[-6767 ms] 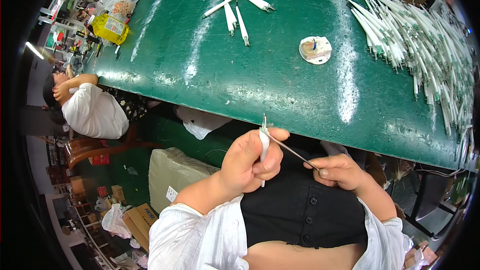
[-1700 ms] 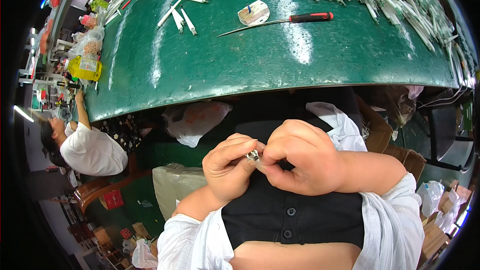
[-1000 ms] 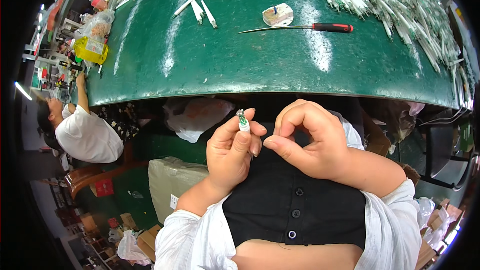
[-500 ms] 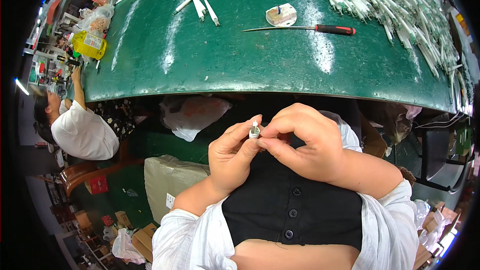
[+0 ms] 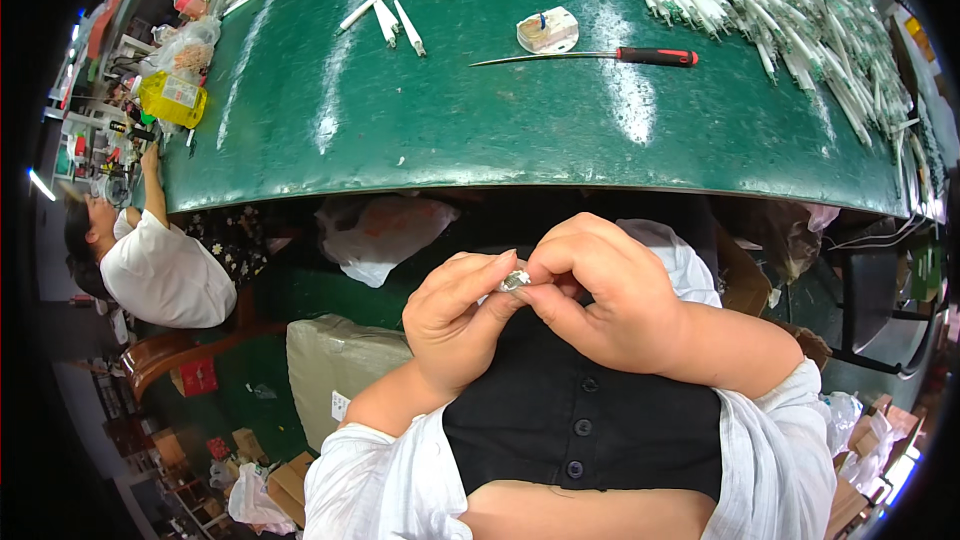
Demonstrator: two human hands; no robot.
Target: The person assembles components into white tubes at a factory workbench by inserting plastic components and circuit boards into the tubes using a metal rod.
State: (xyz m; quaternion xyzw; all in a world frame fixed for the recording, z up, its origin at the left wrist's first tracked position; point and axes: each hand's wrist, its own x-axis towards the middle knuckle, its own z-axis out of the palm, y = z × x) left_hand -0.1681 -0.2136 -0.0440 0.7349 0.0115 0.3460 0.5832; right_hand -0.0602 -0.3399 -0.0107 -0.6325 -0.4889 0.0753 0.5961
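A small white piece (image 5: pixel 515 281) with a greyish middle sits between my two hands, in front of my black buttoned top. My left hand (image 5: pixel 458 308) grips it from the left between thumb and index finger. From the right, my right hand (image 5: pixel 612 288) has its thumb and curled fingers pinched at the same piece. Fingertips cover much of it, so I cannot tell its exact kind. Both hands are held off the table's near edge, over my lap.
On the green table (image 5: pixel 440 140) lie a long thin metal tool with a red-black handle (image 5: pixel 655 57), a pale block (image 5: pixel 548 31), and several white tapered sticks (image 5: pixel 384 22). A big heap of such sticks (image 5: pixel 760 20) covers the right. A yellow bottle (image 5: pixel 172 100) and a co-worker (image 5: pixel 165 270) are at left.
The small white piece stood upright with a narrow tip on top; now it is tipped over and more covered. My hands have drawn closer together around it.
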